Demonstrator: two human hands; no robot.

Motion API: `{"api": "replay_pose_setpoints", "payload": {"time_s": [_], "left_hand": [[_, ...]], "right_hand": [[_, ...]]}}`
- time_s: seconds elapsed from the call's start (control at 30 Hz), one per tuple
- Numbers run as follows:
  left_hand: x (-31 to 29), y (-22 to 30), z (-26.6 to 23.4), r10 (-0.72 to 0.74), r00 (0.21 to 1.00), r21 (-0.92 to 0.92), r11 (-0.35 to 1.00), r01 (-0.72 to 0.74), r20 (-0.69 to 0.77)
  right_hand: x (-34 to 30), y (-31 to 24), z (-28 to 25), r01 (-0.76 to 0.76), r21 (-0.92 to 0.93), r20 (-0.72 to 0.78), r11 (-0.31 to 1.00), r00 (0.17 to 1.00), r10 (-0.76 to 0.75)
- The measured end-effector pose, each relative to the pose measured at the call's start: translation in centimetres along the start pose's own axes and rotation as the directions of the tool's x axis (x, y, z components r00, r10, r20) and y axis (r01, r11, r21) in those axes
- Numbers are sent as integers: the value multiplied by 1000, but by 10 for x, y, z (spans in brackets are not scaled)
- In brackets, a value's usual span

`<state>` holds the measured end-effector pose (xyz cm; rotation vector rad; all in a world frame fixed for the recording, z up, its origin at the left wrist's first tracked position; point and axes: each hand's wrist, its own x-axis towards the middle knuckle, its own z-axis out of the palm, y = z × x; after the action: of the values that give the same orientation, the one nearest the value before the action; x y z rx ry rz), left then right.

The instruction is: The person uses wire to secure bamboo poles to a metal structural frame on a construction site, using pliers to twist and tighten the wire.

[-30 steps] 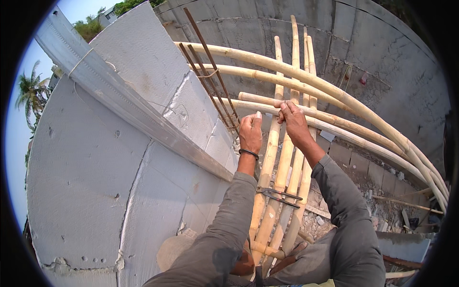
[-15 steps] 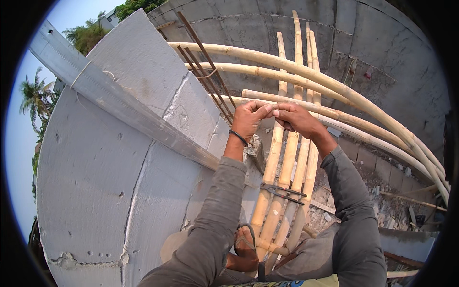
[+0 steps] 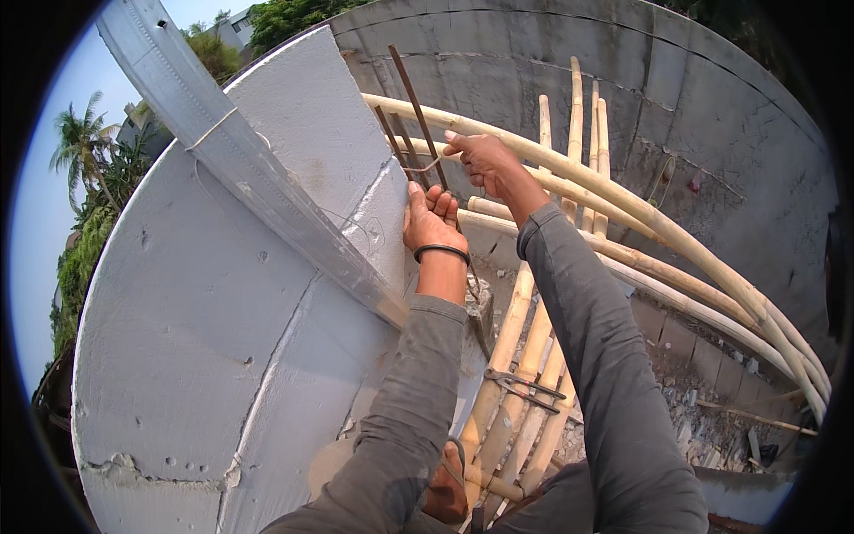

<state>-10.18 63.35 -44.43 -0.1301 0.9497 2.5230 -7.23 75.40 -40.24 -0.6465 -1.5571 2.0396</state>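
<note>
Both my hands are up at the rusty rebar (image 3: 414, 107) standing by the end of the grey wall panel. My left hand (image 3: 433, 222), with a black band at the wrist, has its fingers curled beside the bars, just below a bent steel tie (image 3: 425, 167) that links them. My right hand (image 3: 492, 166) is higher, at the right of the bars, with index finger and thumb toward them and the other fingers folded. Anything thin between the fingers of either hand is too small to make out. Black-handled pincers (image 3: 525, 390) lie across the bamboo poles (image 3: 509, 334) below.
The grey wall panel (image 3: 205, 294) fills the left, with a slanting metal channel (image 3: 258, 182) against it. Long bamboo rails (image 3: 658, 218) curve across the right. Under my foot (image 3: 447, 489) run bamboo poles; rubble (image 3: 703, 418) lies lower down.
My hands were together over the bamboo, fingertips meeting. They have moved left and up to the rebar and separated, the right now above the left. The view has shifted left.
</note>
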Motion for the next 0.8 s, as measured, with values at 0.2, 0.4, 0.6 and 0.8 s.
{"api": "replay_pose_setpoints", "payload": {"time_s": [0.2, 0.4, 0.6, 0.8], "left_hand": [[10, 5, 11, -97, 995, -210, 973, 100, 26], [15, 4, 14, -48, 999, -160, 986, 44, -20], [20, 2, 11, -80, 996, -253, 964, 85, 31], [24, 2, 5, -91, 994, -241, 965, 103, 57]], "right_hand": [[26, -11, 19, -221, -129, 171, 967, 955, 241], [24, -19, 27, -209, -40, 153, 977, 965, 213], [27, -15, 24, -197, -32, 145, 980, 969, 200], [10, -22, 26, 3, -39, 55, 999, 998, -1]]}}
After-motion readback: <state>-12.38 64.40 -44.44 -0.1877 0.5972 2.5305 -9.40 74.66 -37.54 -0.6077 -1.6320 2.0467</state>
